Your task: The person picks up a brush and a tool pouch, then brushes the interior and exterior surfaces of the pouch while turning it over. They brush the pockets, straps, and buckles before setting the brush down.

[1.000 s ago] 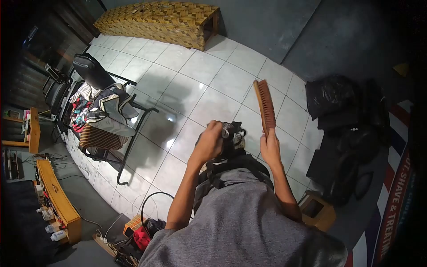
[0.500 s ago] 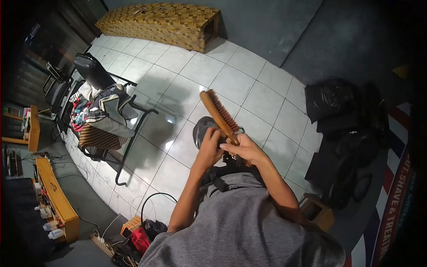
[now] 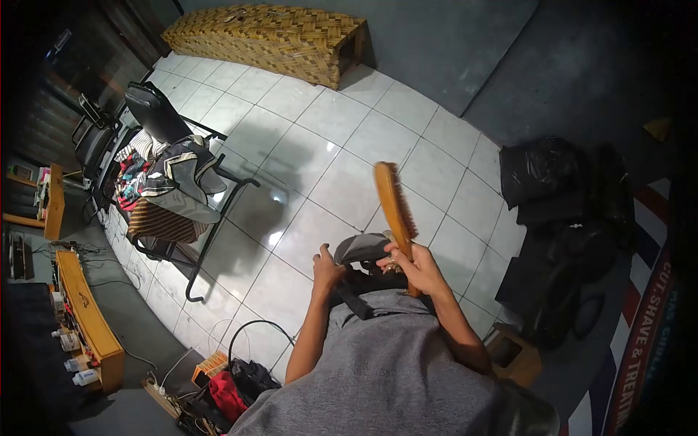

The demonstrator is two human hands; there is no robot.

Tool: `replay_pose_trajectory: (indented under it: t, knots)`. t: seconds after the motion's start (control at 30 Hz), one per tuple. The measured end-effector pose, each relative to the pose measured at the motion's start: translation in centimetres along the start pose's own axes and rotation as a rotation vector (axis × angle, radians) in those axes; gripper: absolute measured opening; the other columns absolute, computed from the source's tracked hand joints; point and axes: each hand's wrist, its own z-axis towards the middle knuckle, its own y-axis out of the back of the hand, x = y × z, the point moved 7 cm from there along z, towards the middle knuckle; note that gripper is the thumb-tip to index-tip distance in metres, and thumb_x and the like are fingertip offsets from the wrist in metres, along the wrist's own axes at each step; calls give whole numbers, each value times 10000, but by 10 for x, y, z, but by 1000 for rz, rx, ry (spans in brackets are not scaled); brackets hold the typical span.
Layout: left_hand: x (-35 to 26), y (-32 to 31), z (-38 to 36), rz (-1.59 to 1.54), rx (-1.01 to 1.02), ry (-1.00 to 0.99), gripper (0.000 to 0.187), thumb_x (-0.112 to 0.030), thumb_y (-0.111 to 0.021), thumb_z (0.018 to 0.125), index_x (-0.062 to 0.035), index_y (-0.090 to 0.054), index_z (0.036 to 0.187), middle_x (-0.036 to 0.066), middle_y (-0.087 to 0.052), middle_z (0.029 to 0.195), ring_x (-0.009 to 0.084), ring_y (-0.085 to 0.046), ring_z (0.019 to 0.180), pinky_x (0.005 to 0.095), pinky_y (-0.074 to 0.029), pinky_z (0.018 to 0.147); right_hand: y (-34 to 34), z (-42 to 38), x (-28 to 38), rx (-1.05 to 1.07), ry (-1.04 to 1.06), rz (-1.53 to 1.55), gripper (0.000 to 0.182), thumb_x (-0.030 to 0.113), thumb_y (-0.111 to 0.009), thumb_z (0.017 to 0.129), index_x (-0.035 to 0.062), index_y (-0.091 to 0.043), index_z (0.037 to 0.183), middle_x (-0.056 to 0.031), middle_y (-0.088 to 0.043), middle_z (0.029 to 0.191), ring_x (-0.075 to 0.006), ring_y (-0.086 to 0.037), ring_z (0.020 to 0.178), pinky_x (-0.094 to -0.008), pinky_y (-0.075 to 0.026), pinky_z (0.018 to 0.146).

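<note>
My right hand (image 3: pixel 416 267) is closed round the handle of a wooden brush (image 3: pixel 395 203), whose bristles face right and whose head points up and away from me. To its left, my left hand (image 3: pixel 327 272) is at the edge of a dark grey bag or pouch (image 3: pixel 361 248) at my waist; its thumb and fingers look apart at the top, and part of the hand meets the fabric. A black strap (image 3: pixel 354 299) hangs below the bag over my grey shirt (image 3: pixel 378 363).
A chair frame (image 3: pixel 207 258) piled with clothes (image 3: pixel 171 174) stands at the left. A woven bench (image 3: pixel 262 40) is at the back, black bags (image 3: pixel 542 171) lie at the right, and a wooden shelf (image 3: pixel 91 312) holds bottles at the lower left.
The brush has swung more upright and shifted right with my right hand. My left hand has moved left and down, away from my right hand, and the grey bag shows more.
</note>
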Motion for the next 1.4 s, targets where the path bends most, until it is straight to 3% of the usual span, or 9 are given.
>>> replay_pose_trajectory:
  t: [0.3, 0.43, 0.5, 0.7, 0.9, 1.03, 1.13, 1.23, 1.4]
  knots:
    - [21, 17, 19, -146, 268, -88, 302, -44, -473, 735, -20, -599, 1008, 78, -594, 641, 132, -611, 665, 264, -484, 632, 51, -21, -7, -191, -16, 82, 177, 111, -444, 920, -43, -512, 976, -136, -633, 770, -165, -618, 665, -321, -525, 693]
    - [-32, -11, 7, -218, 532, -327, 635, -31, -573, 716, -98, -366, 1313, 150, -561, 1036, 230, -576, 926, 300, -455, 834, 39, -34, -15, -42, -107, 477, 149, 77, -450, 873, -34, -531, 932, -47, -528, 627, -98, -474, 473, -363, -532, 619]
    - [-81, -17, -10, -83, 333, -933, 805, -131, -628, 726, -190, -194, 1401, 202, -449, 1257, 309, -503, 1095, 360, -393, 953, 24, -31, -11, 65, -160, 500, 148, 65, -457, 840, -42, -535, 905, -58, -509, 671, -77, -409, 428, -386, -537, 604]
    - [-83, -52, -39, 16, 971, -464, 877, -386, -635, 734, -217, -121, 1424, 214, -365, 1354, 360, -369, 1241, 380, -317, 1025, 41, -31, 2, -70, -172, 292, 199, 33, -442, 827, -59, -559, 959, -46, -507, 626, -77, -409, 420, -322, -540, 564]
    - [-84, -58, -16, 79, 499, -636, 431, -252, -562, 756, -108, -542, 1162, 236, -592, 982, 350, -560, 973, 462, -405, 895, 80, -42, -36, -132, -464, -549, 244, 159, -507, 865, -78, -555, 897, -91, -498, 530, -164, -484, 407, -329, -500, 552]
    - [-97, -13, 11, 241, 94, -408, 306, -297, -516, 769, -82, -670, 923, 227, -621, 838, 364, -596, 825, 513, -395, 870, 89, -45, -34, -726, 312, -1170, 333, 266, -566, 857, -50, -536, 756, -147, -575, 570, -230, -609, 536, -330, -480, 542]
    - [-90, 11, 26, 473, -337, -490, 343, -297, -477, 800, -10, -658, 852, 257, -604, 752, 418, -585, 676, 517, -410, 811, 89, -38, -12, -708, 42, -784, 355, 297, -601, 840, -52, -566, 782, -144, -617, 646, -196, -635, 642, -297, -482, 590]
    - [-67, 6, 46, 150, -66, -376, 337, -254, -480, 811, 44, -633, 774, 263, -601, 769, 427, -571, 676, 487, -439, 716, 81, -13, -28, -461, -238, -382, 302, 254, -617, 846, -45, -594, 879, -98, -636, 779, -133, -611, 722, -260, -489, 638]
    - [-105, 11, 4, -390, 29, -315, 617, -115, -433, 823, -40, -169, 1375, 196, -589, 895, 361, -592, 742, 394, -480, 677, 24, 34, -41, -87, -3, -341, 368, 284, -604, 846, -45, -584, 1008, -82, -599, 799, -143, -560, 745, -277, -455, 676]
